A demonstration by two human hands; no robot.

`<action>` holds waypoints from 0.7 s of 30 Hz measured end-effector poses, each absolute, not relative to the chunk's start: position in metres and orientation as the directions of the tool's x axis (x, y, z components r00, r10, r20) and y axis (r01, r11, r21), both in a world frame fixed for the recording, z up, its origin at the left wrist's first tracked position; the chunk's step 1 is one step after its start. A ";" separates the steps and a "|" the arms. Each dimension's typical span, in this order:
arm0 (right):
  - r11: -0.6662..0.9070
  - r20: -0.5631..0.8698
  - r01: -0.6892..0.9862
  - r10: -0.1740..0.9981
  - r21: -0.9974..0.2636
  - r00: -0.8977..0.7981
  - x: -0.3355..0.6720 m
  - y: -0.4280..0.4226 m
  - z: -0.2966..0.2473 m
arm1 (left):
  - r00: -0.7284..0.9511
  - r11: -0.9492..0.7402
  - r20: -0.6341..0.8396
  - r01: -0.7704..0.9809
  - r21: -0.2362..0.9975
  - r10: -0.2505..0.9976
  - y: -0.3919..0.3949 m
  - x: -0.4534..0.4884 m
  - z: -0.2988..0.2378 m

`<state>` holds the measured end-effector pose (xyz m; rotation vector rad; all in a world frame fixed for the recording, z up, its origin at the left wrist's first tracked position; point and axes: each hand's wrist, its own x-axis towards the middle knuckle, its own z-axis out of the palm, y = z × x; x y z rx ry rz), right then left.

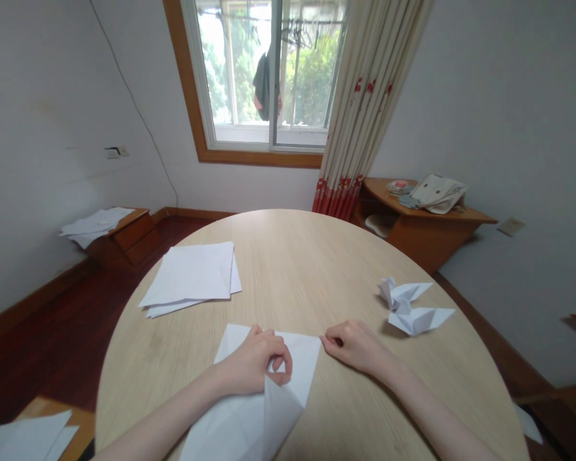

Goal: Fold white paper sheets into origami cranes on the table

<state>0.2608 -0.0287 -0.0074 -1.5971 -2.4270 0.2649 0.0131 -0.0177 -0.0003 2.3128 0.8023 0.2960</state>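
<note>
A creased white sheet of paper (240,419) lies at the near side of the round table, with one flap (281,410) lifted off the surface. My left hand (256,362) rests over the sheet, its thumb and fingers curled in a pinch on the edge of that flap. At the sheet's right corner is my right hand (352,346), fingers closed and fingertips on the corner. Farther right stands a folded white paper figure (420,320) with pointed wing-like parts.
A stack of white paper (189,275) lies on the round table (297,256) at left. More sheets (29,438) are at lower left and on a small cabinet (134,237). A corner desk (427,227) bearing a cloth bag (439,192) stands by the right wall.
</note>
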 end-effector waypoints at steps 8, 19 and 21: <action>0.378 0.108 0.867 0.926 -0.324 -0.363 0.260 -0.030 -0.011 | 0.782 -0.584 -0.003 0.468 0.663 0.623 -0.018 0.012 -0.002; 0.429 0.245 0.650 0.901 -0.628 -0.359 0.246 -0.035 -0.012 | 0.750 -0.547 -0.050 0.525 0.652 0.660 -0.022 0.012 0.007; 0.459 0.245 0.582 0.879 -0.672 -0.410 0.241 -0.037 -0.010 | 0.749 -0.556 -0.036 0.522 0.647 0.662 -0.023 0.012 0.009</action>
